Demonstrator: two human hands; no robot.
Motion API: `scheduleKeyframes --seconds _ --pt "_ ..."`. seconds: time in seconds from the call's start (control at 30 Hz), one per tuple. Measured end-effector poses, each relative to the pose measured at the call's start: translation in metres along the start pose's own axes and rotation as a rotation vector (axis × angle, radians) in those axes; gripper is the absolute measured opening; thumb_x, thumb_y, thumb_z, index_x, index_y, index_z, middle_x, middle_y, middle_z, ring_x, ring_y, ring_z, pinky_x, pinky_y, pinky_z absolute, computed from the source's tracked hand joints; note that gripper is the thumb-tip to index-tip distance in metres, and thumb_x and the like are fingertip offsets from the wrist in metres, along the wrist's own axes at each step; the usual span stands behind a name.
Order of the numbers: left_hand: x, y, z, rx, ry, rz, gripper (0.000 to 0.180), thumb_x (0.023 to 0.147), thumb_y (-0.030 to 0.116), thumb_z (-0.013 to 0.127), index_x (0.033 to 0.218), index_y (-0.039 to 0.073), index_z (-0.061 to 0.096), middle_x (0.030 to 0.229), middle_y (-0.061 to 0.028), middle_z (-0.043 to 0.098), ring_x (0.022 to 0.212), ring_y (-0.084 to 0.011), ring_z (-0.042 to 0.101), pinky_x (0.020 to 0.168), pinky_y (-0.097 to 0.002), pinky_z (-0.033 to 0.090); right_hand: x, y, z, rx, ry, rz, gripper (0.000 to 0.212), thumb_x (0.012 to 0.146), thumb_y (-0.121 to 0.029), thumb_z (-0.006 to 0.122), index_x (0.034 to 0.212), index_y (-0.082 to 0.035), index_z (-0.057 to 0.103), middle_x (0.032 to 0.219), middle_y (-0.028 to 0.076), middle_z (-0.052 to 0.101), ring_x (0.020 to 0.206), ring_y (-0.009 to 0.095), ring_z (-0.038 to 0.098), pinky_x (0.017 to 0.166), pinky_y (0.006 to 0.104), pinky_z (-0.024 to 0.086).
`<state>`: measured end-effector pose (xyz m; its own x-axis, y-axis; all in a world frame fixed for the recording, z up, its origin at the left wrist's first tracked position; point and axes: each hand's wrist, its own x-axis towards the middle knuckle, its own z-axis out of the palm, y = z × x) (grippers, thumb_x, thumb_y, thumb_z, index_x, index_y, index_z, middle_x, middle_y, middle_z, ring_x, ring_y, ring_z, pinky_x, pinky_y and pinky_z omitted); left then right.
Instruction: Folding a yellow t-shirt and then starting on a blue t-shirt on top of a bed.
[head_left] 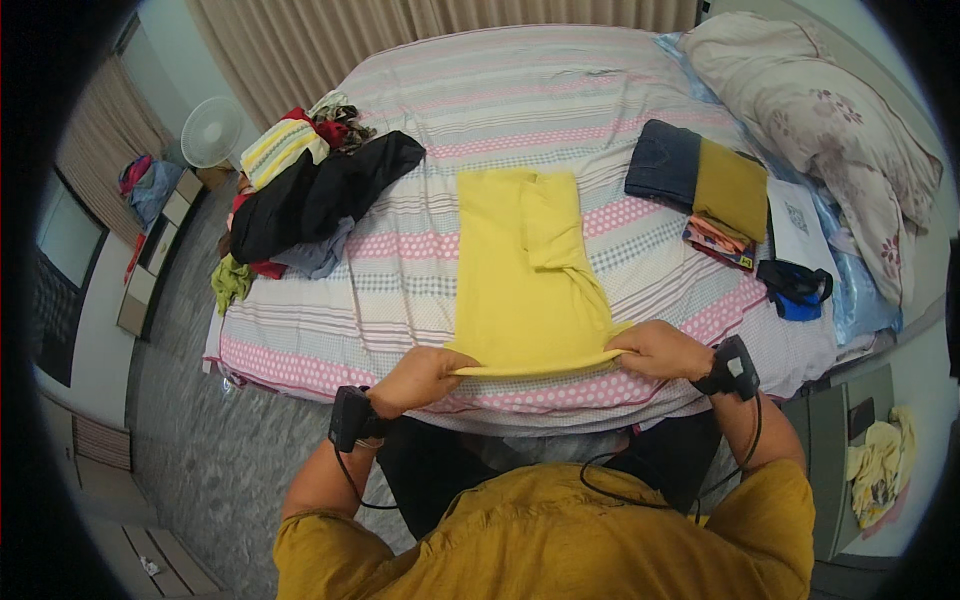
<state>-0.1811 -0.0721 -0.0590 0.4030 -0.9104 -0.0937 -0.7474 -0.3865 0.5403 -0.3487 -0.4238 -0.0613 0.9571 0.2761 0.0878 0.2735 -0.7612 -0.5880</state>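
A yellow shirt (505,270) lies spread on the bed near its front edge, its right side folded inward with what looks like a sleeve on top. My left hand (422,380) pinches the near left corner of it. At the near right corner, my right hand (664,352) grips the same edge. Between both hands this edge is stretched nearly straight and slightly raised. Each wrist wears a black strapped device with a cable.
A loose heap of clothes (310,195) covers the bed's left side. Toward the right are folded dark jeans (662,165), a folded mustard garment (730,185), a white packet (797,225) and a black-and-blue item (797,290). A floral quilt (815,120) is bunched at the far right.
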Motion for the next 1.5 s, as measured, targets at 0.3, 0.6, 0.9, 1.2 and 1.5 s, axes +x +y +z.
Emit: scheduleKeyframes --seconds 0.3,0.6,0.9,1.2,1.5 --pt "0.006 -0.018 0.003 -0.375 -0.154 0.021 0.040 0.084 0.020 0.073 0.119 0.004 0.062 0.110 -0.0118 0.063 0.104 -0.0215 0.059 0.087 -0.0322 0.048 0.007 0.011 -0.009 0.601 -0.203 0.177 0.029 0.080 -0.019 0.071 0.102 -0.001 0.065 0.087 0.012 0.065 0.079 0.017 0.061 0.075 0.0262 0.048" --pt "0.018 -0.017 0.016 -0.056 0.208 0.019 0.047 0.071 0.018 0.079 0.112 0.002 0.061 0.104 -0.0138 0.055 0.093 -0.0309 0.056 0.083 -0.0375 0.047 0.002 0.032 0.013 -0.037 0.166 0.077 0.038 0.071 -0.027 0.076 0.096 -0.002 0.063 0.091 0.016 0.063 0.086 0.034 0.061 0.074 0.0389 0.049" --pt "0.027 -0.018 0.022 -0.083 0.288 -0.042 0.025 0.079 0.016 0.072 0.094 0.001 0.057 0.083 -0.0149 0.060 0.083 -0.0324 0.059 0.073 -0.0396 0.047 0.006 0.026 0.005 0.148 0.184 0.171 0.024 0.073 -0.019 0.073 0.085 -0.002 0.062 0.081 0.013 0.062 0.078 0.030 0.061 0.069 0.0367 0.048" --pt "0.048 -0.034 0.021 -0.180 0.404 -0.197 0.025 0.083 0.014 0.069 0.100 0.002 0.056 0.088 -0.0137 0.062 0.082 -0.0271 0.061 0.074 -0.0366 0.048 0.032 0.044 0.004 -0.114 0.358 0.060 0.020 0.075 -0.014 0.072 0.085 -0.002 0.061 0.081 0.011 0.060 0.085 0.026 0.059 0.079 0.0367 0.044" --pt "0.060 0.000 0.036 0.248 0.351 0.209 0.060 0.083 0.025 0.067 0.135 0.005 0.045 0.144 -0.0186 0.040 0.134 -0.0391 0.034 0.110 -0.0500 0.027 0.047 0.007 0.024 -0.268 0.248 -0.204 0.059 0.085 -0.029 0.065 0.135 -0.004 0.046 0.143 0.017 0.044 0.135 0.035 0.037 0.112 0.0474 0.026"
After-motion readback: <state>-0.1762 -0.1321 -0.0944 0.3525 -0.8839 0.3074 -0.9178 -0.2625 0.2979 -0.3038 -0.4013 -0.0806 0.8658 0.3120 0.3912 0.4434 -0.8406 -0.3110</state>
